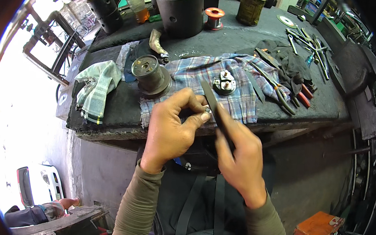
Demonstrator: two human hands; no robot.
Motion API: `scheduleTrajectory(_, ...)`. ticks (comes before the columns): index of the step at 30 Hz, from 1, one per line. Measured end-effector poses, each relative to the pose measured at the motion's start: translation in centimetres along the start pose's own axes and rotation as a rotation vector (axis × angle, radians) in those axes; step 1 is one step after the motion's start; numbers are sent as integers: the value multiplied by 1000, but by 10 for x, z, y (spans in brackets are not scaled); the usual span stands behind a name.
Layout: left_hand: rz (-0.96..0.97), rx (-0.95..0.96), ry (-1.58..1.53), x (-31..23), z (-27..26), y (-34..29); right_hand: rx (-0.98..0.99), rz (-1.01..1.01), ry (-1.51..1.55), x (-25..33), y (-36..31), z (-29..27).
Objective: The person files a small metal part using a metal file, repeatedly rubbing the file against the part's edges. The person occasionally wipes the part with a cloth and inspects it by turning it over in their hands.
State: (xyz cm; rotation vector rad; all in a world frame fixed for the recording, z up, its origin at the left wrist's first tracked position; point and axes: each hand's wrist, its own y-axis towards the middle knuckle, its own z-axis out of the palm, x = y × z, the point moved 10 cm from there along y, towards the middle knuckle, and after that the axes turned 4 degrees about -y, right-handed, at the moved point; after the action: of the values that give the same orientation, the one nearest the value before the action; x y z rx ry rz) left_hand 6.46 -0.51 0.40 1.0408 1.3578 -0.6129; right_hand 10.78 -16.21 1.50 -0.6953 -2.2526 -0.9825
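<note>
my left hand (169, 125) pinched a small metal part (206, 109); my right hand (238, 154) gripped a flat file (210, 99) against it. filing looked mid-way. dismantled housing (150, 75) and cap (224, 84) waited on the plaid cloth (191, 73), unassembled.

The small metal part (206, 109) pinched in the left hand (172, 125) was mostly hidden by its fingers, too small to identify. The right hand (237, 159) covered the flat dark tool's (210, 98) lower end.

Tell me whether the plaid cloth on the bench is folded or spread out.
Spread out. The plaid cloth lies open across the bench, with parts and pliers resting on it.
</note>
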Motion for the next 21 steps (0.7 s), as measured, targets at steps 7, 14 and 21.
scheduleTrajectory(7,51,8,17,2,1,1,7,7,-11,-1,-11,-2)
scheduleTrajectory(14,46,7,40,-8,3,1,65,78,-54,-1,-38,-13)
scheduleTrajectory(21,33,19,28,-4,3,1,34,247,12,-11,-70,-33)
